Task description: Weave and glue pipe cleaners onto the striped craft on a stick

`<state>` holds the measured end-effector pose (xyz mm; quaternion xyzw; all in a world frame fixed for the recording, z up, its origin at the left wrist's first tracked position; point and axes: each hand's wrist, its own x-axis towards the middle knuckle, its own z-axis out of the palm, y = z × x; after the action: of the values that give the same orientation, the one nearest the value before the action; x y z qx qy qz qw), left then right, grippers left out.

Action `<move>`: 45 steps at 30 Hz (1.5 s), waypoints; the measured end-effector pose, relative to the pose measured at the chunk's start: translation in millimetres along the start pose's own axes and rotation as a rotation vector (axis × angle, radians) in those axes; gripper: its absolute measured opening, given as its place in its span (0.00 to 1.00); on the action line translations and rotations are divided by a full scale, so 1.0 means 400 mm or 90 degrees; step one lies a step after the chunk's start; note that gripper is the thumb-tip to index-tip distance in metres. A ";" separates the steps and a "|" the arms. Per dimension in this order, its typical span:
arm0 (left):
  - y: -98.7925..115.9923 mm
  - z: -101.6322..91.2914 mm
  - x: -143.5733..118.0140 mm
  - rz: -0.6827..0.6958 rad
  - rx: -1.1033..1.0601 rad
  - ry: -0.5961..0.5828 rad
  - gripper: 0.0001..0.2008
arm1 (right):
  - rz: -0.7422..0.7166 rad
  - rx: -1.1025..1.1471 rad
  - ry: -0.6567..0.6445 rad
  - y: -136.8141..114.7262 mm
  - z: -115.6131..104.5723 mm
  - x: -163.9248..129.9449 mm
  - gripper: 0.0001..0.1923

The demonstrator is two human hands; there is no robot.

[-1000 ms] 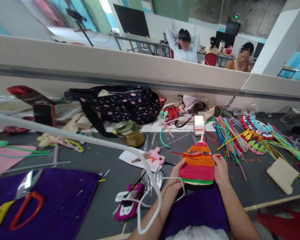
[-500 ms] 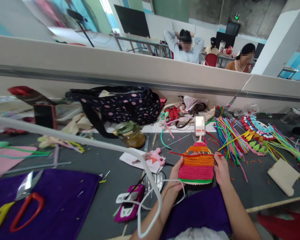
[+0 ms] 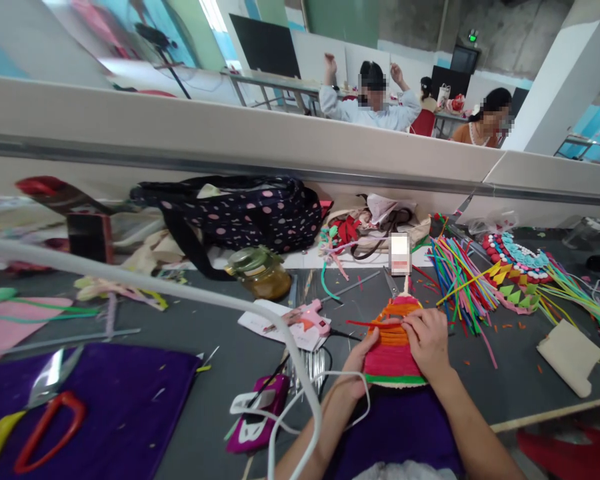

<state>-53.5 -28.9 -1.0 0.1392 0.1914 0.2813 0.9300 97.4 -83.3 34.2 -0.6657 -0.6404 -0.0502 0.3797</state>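
A dress-shaped craft piece (image 3: 391, 361) covered in pink, orange and green rows stands tilted up in front of me. My left hand (image 3: 363, 360) is closed on its left edge, thumb on the front. With bent fingers, my right hand (image 3: 427, 337) pinches a thin red pipe cleaner (image 3: 363, 323) against the orange rows and hides the piece's right side. The pipe cleaner's left end sticks out past the left edge. A pink glue gun (image 3: 311, 321) lies on white paper left of the hands. Loose coloured pipe cleaners (image 3: 465, 283) are heaped to the right.
A white tube (image 3: 180, 283) arches across the left foreground. Red-and-yellow scissors (image 3: 50, 407) rest on purple cloth (image 3: 135, 380). Behind are a glass jar (image 3: 263, 277) and a dark patterned bag (image 3: 250, 217). A low partition (image 3: 205, 127) separates other people beyond.
My right hand has moved left from the piece's right edge onto its front, and the red pipe cleaner now lies lower. A person beyond the partition has moved their raised hands outward from their head.
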 end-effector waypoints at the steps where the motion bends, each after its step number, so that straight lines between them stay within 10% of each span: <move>1: 0.001 -0.004 -0.002 0.002 0.007 0.004 0.19 | 0.003 0.001 -0.009 0.001 0.004 -0.001 0.06; 15: 0.008 0.007 -0.006 0.018 0.025 0.018 0.14 | 0.233 0.188 0.011 0.055 0.034 -0.012 0.04; 17: 0.007 0.007 -0.006 0.032 0.055 0.024 0.14 | 0.320 0.217 0.032 0.073 0.041 -0.011 0.15; 22: 0.005 -0.002 -0.006 0.039 0.119 0.043 0.15 | 0.462 0.554 -0.175 0.097 0.024 0.004 0.30; 29: 0.008 -0.009 -0.011 0.039 0.156 0.034 0.14 | 0.494 0.810 -0.326 0.086 -0.009 0.033 0.31; 45: 0.014 0.023 -0.020 0.027 0.159 0.017 0.14 | 0.487 0.810 -0.442 0.097 -0.029 0.048 0.27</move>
<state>-58.0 -30.4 11.5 0.2539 0.2342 0.2766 0.8968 140.3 -70.1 35.5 -0.4731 -0.3559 0.6647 0.4558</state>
